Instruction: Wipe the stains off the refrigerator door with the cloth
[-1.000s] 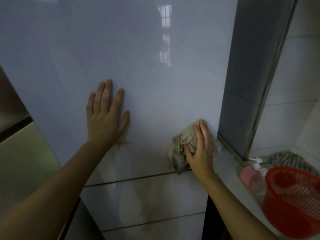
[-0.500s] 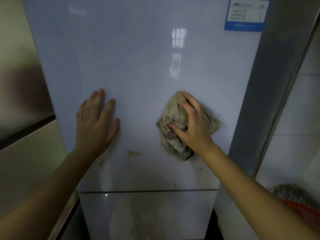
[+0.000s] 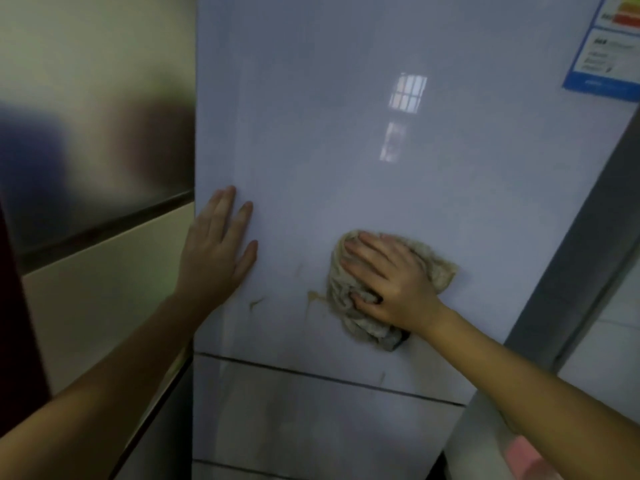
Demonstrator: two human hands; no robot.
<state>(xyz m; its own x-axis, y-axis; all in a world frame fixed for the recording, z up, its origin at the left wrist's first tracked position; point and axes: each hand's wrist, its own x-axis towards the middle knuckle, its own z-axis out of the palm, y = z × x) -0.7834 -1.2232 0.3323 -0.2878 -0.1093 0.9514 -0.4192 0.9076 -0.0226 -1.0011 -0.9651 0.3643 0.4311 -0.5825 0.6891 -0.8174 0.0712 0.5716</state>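
- Nearest, two bare forearms come in from the lower corners, the left one from 8 o'clock and the right one from 4 o'clock, both reaching up to the refrigerator door (image 3: pixel 346 168).
- The right hand (image 3: pixel 388 282) lies flat over the cloth (image 3: pixel 349 306) at about 5 o'clock from the middle of the view, fingers (image 3: pixel 360 249) spread and pointing toward 10 o'clock, the thumb curled into the lower folds, pressing the cloth against the door.
- The cloth is a crumpled beige-grey rag; it sticks out past the hand at 2 o'clock and hangs in a bunch below it at 6 o'clock.
- The left hand (image 3: pixel 216 251) rests open and empty on the door near its left edge, at 9 o'clock from the cloth and well apart from it, fingers together and pointing up.
- Between the hands lie brown stains: a smear (image 3: pixel 313 296) just touching the cloth's left edge, and a smaller streak (image 3: pixel 256 302) below the left hand at 5 o'clock from it.
- Below both hands a dark seam (image 3: pixel 311 375) crosses the fridge front, with a second panel under it.
- Farther up, the glossy door shows a window reflection (image 3: pixel 405 95) at 12 o'clock from the cloth.
- At the top right corner sits a blue-edged label (image 3: pixel 606 60); its print is too blurred to read.
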